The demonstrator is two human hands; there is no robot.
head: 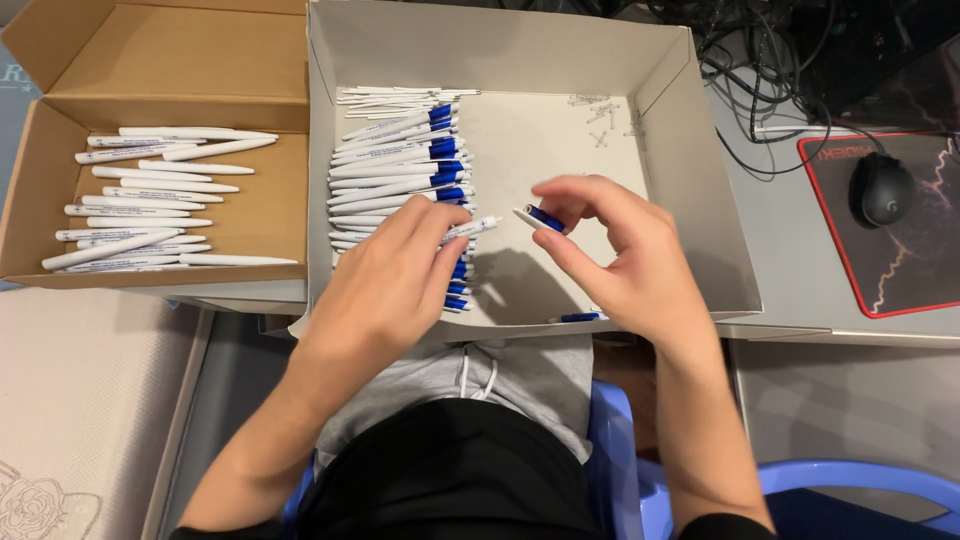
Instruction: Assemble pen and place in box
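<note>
A grey counter carries two open boxes. The larger, a pale cardboard tray, sits in the middle, just beyond the person's lap; a brown cardboard box stands to its left, with plain white pen barrels lying loose in it. Inside the tray, along its left side, a stack of finished white-and-blue pens lies in a tidy row, and a scatter of tiny springs rests at the far right. At the far right of the counter a black mouse sits on a red-edged pad.

Over the near part of the tray, the left hand closes its grip around a white pen barrel, tip pointing right. The right hand pinches a short blue-and-white pen piece between thumb and fingertips, just beside the barrel tip but apart from it.

Both parts look like light, stiff, smooth plastic, likely slippery. The barrel is best held at mid-length, and the small piece by its sides, leaving its mating end free.
</note>
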